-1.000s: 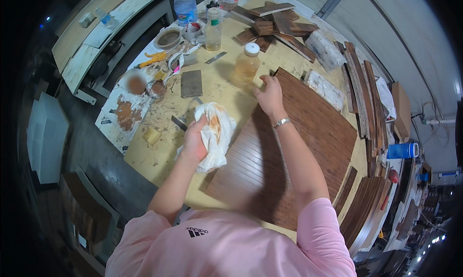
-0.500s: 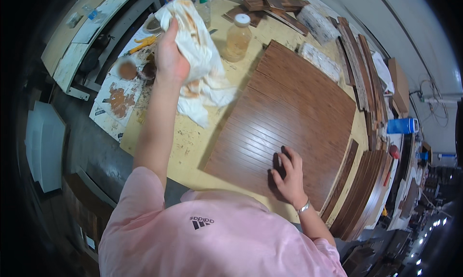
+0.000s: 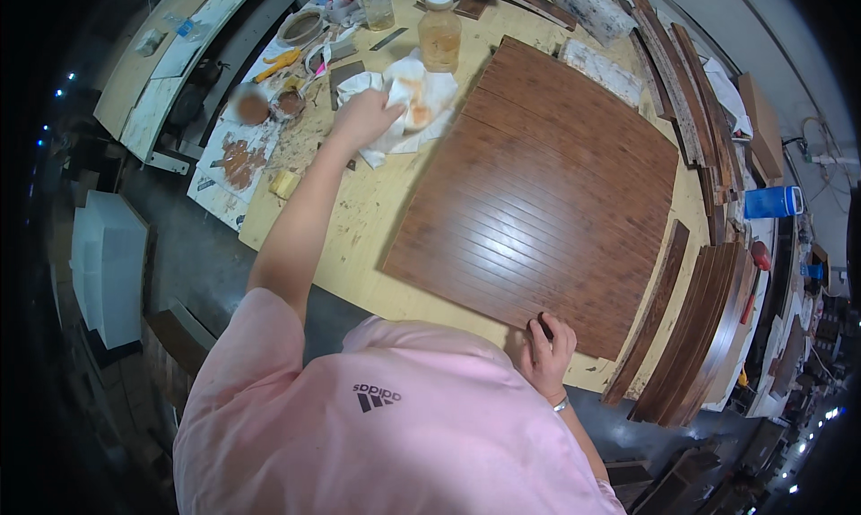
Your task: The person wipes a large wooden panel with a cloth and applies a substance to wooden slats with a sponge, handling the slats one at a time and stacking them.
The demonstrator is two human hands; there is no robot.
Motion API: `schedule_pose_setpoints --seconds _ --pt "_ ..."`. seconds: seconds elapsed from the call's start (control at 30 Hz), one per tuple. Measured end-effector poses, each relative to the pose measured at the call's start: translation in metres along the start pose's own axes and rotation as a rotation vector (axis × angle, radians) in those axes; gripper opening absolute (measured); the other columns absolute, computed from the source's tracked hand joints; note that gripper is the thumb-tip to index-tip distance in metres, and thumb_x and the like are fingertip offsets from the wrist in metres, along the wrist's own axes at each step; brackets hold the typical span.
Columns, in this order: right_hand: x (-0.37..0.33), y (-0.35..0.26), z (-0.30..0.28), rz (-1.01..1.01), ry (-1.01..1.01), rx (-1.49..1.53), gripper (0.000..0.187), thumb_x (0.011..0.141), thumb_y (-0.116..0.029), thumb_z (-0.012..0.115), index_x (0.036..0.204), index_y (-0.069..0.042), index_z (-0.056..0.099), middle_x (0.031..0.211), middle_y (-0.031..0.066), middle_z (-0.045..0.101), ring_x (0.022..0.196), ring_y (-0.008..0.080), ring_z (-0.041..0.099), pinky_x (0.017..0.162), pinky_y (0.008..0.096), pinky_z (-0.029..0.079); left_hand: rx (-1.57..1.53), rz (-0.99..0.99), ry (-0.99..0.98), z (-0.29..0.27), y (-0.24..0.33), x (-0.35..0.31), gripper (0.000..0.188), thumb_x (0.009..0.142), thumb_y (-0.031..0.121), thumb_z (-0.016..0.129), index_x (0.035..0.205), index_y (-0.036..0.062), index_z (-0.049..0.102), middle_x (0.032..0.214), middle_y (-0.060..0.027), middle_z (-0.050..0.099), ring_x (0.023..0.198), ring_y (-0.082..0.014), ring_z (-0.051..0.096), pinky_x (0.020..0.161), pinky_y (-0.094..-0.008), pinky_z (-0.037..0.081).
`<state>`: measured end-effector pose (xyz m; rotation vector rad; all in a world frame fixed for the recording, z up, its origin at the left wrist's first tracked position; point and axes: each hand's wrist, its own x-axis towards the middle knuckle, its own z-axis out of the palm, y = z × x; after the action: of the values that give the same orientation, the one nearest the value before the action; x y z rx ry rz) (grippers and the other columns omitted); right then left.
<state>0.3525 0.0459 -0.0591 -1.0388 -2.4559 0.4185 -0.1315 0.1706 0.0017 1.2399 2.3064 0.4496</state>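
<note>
My left hand (image 3: 366,120) is closed on a white, brown-stained cloth (image 3: 429,98), which lies bunched on the yellowish tabletop. Just beyond the cloth stands a clear bottle (image 3: 439,44) with a white cap and amber liquid. A brown wooden panel (image 3: 529,192) with parallel grooves lies flat to the right of the cloth. At the panel's near edge is my right hand (image 3: 549,353), its bent fingers apart and the fingertips just over the edge. Nothing shows in that hand, though part of the thumb side is blurred.
Left of the cloth are a tape roll (image 3: 300,28), a yellow-handled tool (image 3: 276,65), a brown-stained sheet (image 3: 235,170) and a yellow sponge-like block (image 3: 285,184). Dark wood strips (image 3: 695,336) and a blue container (image 3: 773,202) sit at right. White wrapped blocks (image 3: 601,71) lie behind the panel.
My left hand has brought the hanging cloth down onto the table beside the bottle. My right hand has drawn back from over the panel to its near edge. The view has shifted slightly.
</note>
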Motion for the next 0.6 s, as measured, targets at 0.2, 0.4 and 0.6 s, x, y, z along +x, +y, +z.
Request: schedule_pose_setpoints --seconds 0.2,0.4,0.6 --pt "0.003 0.003 -0.005 -0.029 0.051 0.036 0.048 0.072 -0.005 0.069 0.119 -0.005 0.060 0.124 0.0176 0.055 0.111 0.0374 0.051 0.097 0.0522 0.039 -0.213 0.340 0.314 0.045 -0.029 -0.083 0.033 0.089 0.017 0.064 0.116 -0.0019 0.064 0.114 -0.0210 0.067 0.108 -0.0372 0.062 0.093 -0.0404 0.048" --pt "0.023 0.002 -0.012 0.022 -0.037 -0.016 0.061 0.066 -0.011 0.075 0.125 -0.010 0.059 0.135 0.0189 0.050 0.120 0.0386 0.048 0.103 0.0536 0.036 -0.149 0.470 0.295 0.066 -0.013 -0.108 0.035 0.085 0.009 0.066 0.119 0.0006 0.063 0.123 -0.0191 0.063 0.116 -0.0355 0.058 0.100 -0.0400 0.045" --pt "0.032 0.001 -0.007 0.095 -0.063 -0.120 0.059 0.071 -0.022 0.073 0.128 -0.016 0.058 0.142 0.0156 0.046 0.127 0.0317 0.045 0.107 0.0498 0.034 0.000 0.702 0.202 0.091 0.046 -0.083 0.051 0.088 0.016 0.064 0.137 0.0044 0.051 0.144 -0.0185 0.048 0.132 -0.0349 0.044 0.111 -0.0429 0.033"
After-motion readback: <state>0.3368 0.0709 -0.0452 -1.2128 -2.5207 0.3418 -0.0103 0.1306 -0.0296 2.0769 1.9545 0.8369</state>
